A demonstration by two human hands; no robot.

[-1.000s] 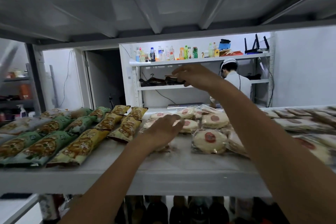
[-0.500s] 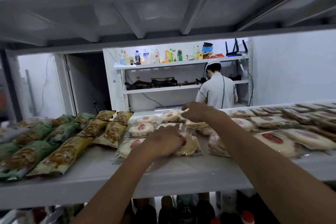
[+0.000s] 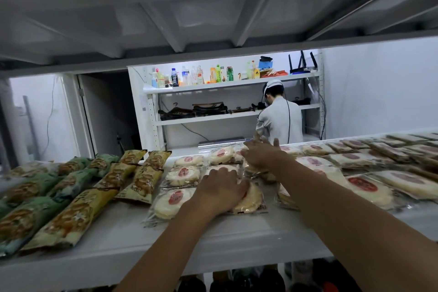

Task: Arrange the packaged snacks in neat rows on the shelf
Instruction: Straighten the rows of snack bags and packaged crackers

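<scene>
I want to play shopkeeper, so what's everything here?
shelf: one, white, across the front
green snack packs: several, green, shelf's left end
yellow snack packs: several, yellow, right of the green ones
round cake packs: many, pale with red stamps, middle and right
drink bottles: many, mixed colours, far top shelf
hangers: several, dark, far middle shelf
router: one, black, far top shelf's right end
person: one, white clothes, at far shelf
left hand: one, resting on a front cake pack
right hand: one, touching packs farther back

Left grip [image 3: 220, 191] presses a round cake packet [image 3: 251, 199]; right grip [image 3: 260, 155] rests on packets farther back [image 3: 254, 169].
</scene>
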